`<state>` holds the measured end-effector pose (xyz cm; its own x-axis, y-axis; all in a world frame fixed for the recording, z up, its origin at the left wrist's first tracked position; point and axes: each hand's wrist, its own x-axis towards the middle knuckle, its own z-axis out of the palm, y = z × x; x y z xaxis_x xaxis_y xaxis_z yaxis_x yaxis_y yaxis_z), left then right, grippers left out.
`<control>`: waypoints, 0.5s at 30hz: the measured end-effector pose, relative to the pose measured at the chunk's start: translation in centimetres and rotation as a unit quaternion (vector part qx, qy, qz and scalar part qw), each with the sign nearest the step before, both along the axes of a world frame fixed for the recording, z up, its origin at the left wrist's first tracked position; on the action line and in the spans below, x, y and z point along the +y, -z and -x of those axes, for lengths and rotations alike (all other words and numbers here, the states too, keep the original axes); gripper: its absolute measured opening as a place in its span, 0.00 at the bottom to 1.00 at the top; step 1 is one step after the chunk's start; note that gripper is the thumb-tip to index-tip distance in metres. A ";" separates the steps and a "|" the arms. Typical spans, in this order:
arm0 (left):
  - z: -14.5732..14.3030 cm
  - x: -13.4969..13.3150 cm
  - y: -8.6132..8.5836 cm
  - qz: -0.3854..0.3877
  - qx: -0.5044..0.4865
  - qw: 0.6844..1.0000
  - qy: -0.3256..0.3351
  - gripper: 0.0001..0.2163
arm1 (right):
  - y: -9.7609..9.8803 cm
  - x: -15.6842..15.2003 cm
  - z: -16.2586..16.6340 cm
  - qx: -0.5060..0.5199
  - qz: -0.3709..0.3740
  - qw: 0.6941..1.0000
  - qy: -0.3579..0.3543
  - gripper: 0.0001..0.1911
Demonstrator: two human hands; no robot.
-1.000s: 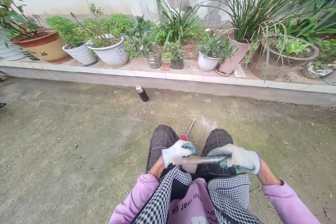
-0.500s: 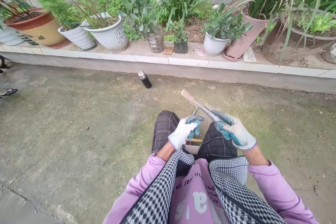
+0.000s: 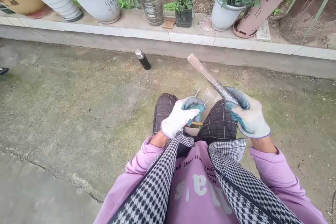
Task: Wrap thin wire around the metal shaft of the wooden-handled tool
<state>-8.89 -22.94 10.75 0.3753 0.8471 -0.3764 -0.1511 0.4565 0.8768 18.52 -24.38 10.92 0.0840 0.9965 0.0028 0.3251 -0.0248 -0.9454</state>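
My right hand point(image 3: 245, 110), in a white glove with blue-green coating, is closed around the lower part of a flat wooden stick point(image 3: 203, 70). Silvery wire or thread point(image 3: 223, 91) is wound tightly about the stick near my fingers, and its bare end points up and left. My left hand point(image 3: 185, 113), gloved the same way, is above my left knee with fingers pinched together. A thin strand point(image 3: 207, 102) shows at those fingertips; the rest of it cannot be made out. Beyond the left hand, the tip of a slender rod point(image 3: 197, 92) shows, its lower part hidden.
A black flask with a silver cap point(image 3: 143, 59) stands on the concrete ground point(image 3: 91, 101) ahead. Behind it runs a low tiled ledge point(image 3: 147, 34) bearing several potted plants, including a white pot point(image 3: 227, 15). Pale dust lies beyond my knees. A shoe tip point(image 3: 3, 70) shows at far left.
The view has tilted downward, so the pots and flask sit higher. My right hand has moved right with the stick, and the gap between my hands is wider. The left fingers look more closed.
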 end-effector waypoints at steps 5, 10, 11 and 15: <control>0.3 -0.5 -0.9 -0.050 0.012 0.999 -0.017 0.13 | -0.5 -0.9 -0.5 -0.114 -0.039 0.992 -0.038 0.27; 0.8 -1.5 -2.4 -0.069 0.003 0.997 -0.026 0.16 | -1.3 -3.2 -0.4 -0.128 -0.077 0.989 -0.015 0.26; 0.9 -1.7 -2.7 -0.065 -0.003 0.997 -0.028 0.16 | -1.4 -3.6 -0.3 -0.131 -0.084 0.988 -0.005 0.26; 1.2 -2.1 -3.9 -0.072 -0.026 0.995 -0.057 0.14 | -1.8 -4.5 0.5 -0.138 -0.088 0.986 0.013 0.23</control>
